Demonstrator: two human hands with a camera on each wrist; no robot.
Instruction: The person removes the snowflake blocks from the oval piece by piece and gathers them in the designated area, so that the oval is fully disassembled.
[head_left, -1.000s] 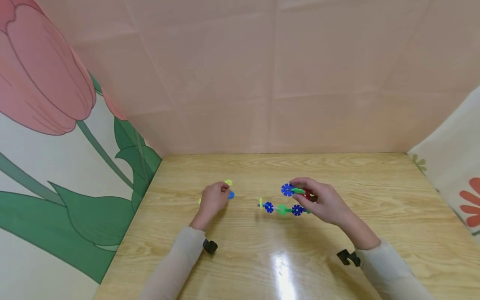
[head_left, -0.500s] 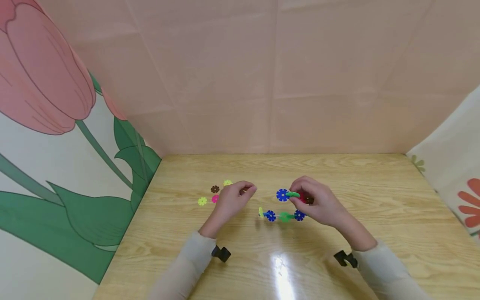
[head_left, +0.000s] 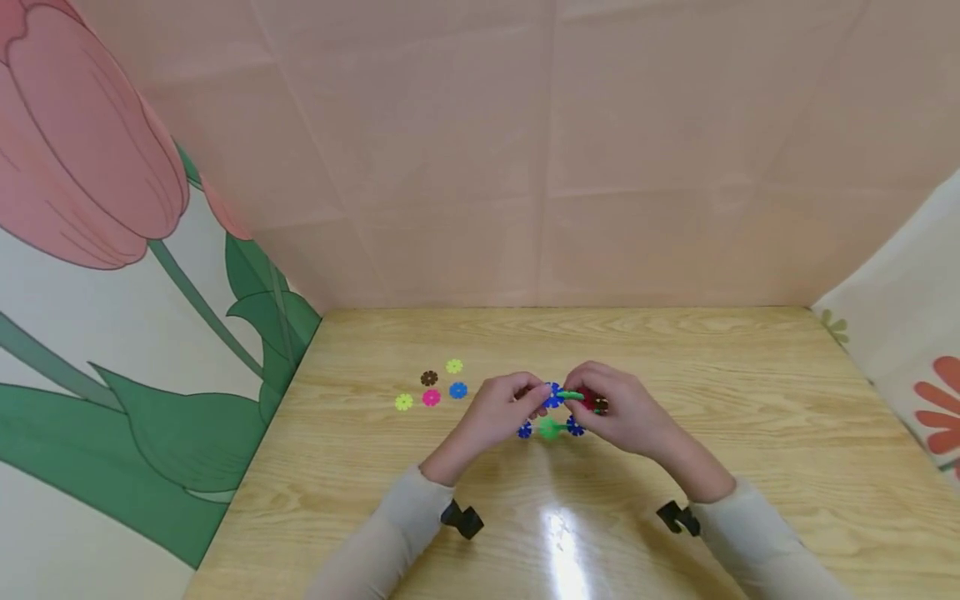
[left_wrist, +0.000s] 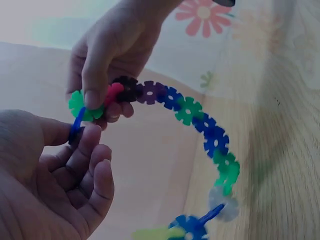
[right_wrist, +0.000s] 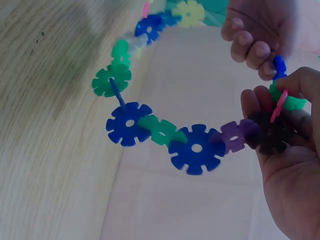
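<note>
A chain of interlocking flower-shaped plastic discs hangs in a curve, mostly blue and green with purple, dark and clear ones. My right hand pinches it near one end, thumb on a green disc, with a pink disc and a dark disc by the fingers. From that green disc juts a blue end disc. My left hand pinches this blue disc between thumb and forefinger; a dark patch at those fingertips is unclear. The far end carries a yellow disc.
Loose discs lie on the wooden table left of my hands: two yellow, one brown, one pink and one blue. A pink cloth backdrop rises behind the table.
My left hand has moved right from the loose discs to the chain's blue end disc. The right hand, still holding the chain, has shifted slightly left.
</note>
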